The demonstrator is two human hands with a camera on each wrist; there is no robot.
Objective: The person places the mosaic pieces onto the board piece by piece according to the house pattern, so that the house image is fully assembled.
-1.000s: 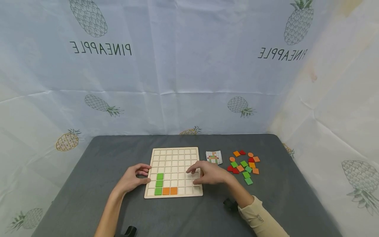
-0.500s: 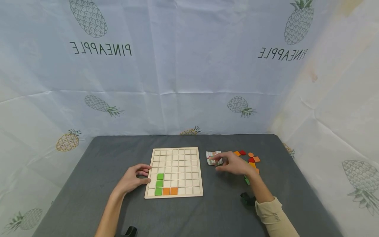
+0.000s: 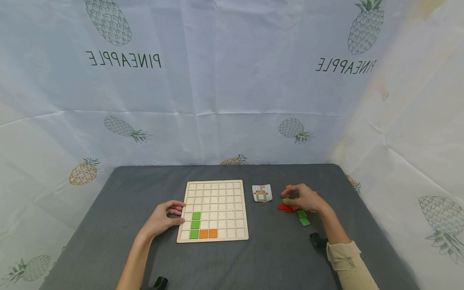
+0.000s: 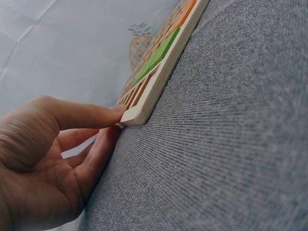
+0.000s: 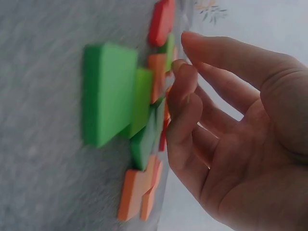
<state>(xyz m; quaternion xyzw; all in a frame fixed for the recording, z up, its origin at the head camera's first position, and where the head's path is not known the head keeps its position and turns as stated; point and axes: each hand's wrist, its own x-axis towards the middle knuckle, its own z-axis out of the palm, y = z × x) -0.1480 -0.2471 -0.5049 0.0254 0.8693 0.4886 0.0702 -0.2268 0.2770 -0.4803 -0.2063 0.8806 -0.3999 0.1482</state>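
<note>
A wooden grid board (image 3: 222, 197) lies on the table, with green tiles (image 3: 195, 224) in a short column and two orange tiles (image 3: 208, 233) beside the lowest one. My left hand (image 3: 163, 217) pinches the board's left edge; the left wrist view has the thumb (image 4: 91, 114) on top of the rim near a corner. Over the loose tiles at the right hovers my right hand (image 3: 304, 198), fingers bent and nothing visible between them. In the right wrist view, green tiles (image 5: 113, 94), orange tiles (image 5: 134, 192) and a red tile (image 5: 161, 21) lie beyond the fingertips.
A small printed pattern card (image 3: 262, 193) lies between board and loose tiles. The grey table (image 3: 232, 266) backs onto a white pineapple-print cloth (image 3: 224, 96). Dark wrist devices (image 3: 318, 240) show near both forearms.
My right hand has moved right from above the board, past the card, to the loose tiles. The left hand and the board have stayed in place.
</note>
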